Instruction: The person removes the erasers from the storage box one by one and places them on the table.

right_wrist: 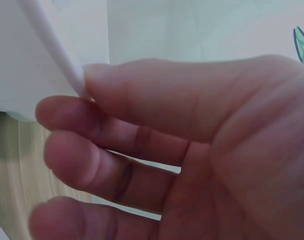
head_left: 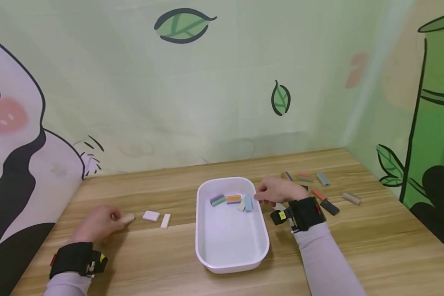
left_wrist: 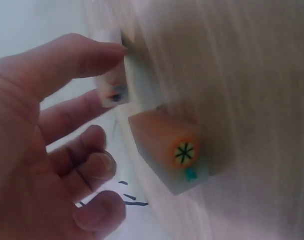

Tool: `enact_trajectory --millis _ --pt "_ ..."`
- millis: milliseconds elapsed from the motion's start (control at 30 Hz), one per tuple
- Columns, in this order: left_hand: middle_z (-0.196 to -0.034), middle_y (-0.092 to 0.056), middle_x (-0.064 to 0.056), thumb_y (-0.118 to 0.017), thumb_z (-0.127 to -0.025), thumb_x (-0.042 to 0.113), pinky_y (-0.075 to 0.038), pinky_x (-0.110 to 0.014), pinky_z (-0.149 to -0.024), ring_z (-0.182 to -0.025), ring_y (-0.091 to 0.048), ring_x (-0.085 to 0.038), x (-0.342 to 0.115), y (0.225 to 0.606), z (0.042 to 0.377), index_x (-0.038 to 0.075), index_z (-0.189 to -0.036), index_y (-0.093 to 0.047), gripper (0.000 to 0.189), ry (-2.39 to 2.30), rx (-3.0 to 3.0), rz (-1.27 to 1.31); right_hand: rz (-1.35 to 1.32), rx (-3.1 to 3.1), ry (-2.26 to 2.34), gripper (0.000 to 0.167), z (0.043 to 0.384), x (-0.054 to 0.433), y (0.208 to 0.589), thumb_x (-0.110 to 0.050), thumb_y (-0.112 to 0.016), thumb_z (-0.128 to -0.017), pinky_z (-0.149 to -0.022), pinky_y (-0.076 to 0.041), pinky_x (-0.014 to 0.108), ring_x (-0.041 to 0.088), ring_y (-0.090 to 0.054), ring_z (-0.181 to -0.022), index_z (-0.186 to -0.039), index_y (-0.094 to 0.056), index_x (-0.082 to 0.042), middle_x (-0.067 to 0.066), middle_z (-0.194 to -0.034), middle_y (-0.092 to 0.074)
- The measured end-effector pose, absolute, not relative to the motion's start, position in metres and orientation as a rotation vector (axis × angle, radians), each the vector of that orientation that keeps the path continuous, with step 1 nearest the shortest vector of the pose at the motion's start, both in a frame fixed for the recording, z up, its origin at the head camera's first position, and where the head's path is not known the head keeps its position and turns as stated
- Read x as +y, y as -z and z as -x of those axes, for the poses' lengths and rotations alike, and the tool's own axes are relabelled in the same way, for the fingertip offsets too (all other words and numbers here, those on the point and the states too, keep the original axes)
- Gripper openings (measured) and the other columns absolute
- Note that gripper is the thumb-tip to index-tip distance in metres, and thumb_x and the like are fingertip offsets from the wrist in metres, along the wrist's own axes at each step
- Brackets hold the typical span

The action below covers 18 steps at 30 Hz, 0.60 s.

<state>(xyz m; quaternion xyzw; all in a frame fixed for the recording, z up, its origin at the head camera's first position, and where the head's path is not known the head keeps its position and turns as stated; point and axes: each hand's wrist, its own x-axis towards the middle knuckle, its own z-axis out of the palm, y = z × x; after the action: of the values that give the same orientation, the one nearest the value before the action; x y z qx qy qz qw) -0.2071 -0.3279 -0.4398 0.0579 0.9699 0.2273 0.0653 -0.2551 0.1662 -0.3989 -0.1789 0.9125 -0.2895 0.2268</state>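
My left hand [head_left: 98, 222] pinches a small off-white block [head_left: 127, 218], like an eraser, between thumb and fingers at the left of the table. Small coloured marks show on its end in the left wrist view. Just below it in that view is an orange and pale block [left_wrist: 164, 145] with a round printed mark. Two whitish blocks, one flat [head_left: 151, 216] and one narrow [head_left: 165, 220], lie right of this hand. My right hand [head_left: 281, 190] pinches the right rim of a white tray [head_left: 232, 246], thumb on one side and index finger on the other.
Inside the tray lie a purple-green block [head_left: 218, 200], an orange block [head_left: 234, 199] and a light blue block [head_left: 248, 203]. Beyond the right hand several blocks are scattered, among them a black one [head_left: 330, 207] and a brown one [head_left: 351, 198]. A printed cloth wall [head_left: 225, 102] backs the table.
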Motion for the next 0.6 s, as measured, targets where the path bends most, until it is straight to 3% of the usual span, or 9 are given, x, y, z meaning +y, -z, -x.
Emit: enact_trajectory --millis 167,400,600 --pt "-0.069 -0.055 -0.002 -0.074 -0.082 0.018 -0.040 -0.034 -0.052 -0.056 -0.052 -0.018 -0.325 0.439 0.204 0.005 -0.087 -0.064 0.017 -0.629 2.932 -0.154 0.516 2.527 0.790 0.028 0.256 0.167 0.399 -0.018 -0.058 -0.099 -0.048 -0.035 0.024 0.019 -0.052 -0.052 -0.076 -0.063 -0.004 0.005 -0.065 -0.054" --pt "-0.073 -0.056 -0.004 -0.072 -0.084 0.016 -0.041 -0.034 -0.053 -0.057 -0.053 -0.019 -0.324 0.435 0.202 0.001 -0.094 -0.063 0.020 -0.612 2.899 -0.115 0.513 2.530 0.778 0.028 0.256 0.164 0.400 -0.019 -0.057 -0.099 -0.048 -0.034 0.024 0.018 -0.050 -0.052 -0.076 -0.063 -0.006 0.005 -0.064 -0.054" --pt "-0.087 -0.061 -0.014 -0.074 -0.084 0.021 -0.044 -0.040 -0.064 -0.072 -0.055 -0.026 -0.317 0.422 0.207 -0.004 -0.106 -0.059 0.037 -0.540 2.894 -0.148 0.483 2.526 0.780 0.026 0.257 0.165 0.400 -0.019 -0.057 -0.099 -0.049 -0.036 0.024 0.017 -0.051 -0.053 -0.081 -0.065 -0.002 0.005 -0.068 -0.056"
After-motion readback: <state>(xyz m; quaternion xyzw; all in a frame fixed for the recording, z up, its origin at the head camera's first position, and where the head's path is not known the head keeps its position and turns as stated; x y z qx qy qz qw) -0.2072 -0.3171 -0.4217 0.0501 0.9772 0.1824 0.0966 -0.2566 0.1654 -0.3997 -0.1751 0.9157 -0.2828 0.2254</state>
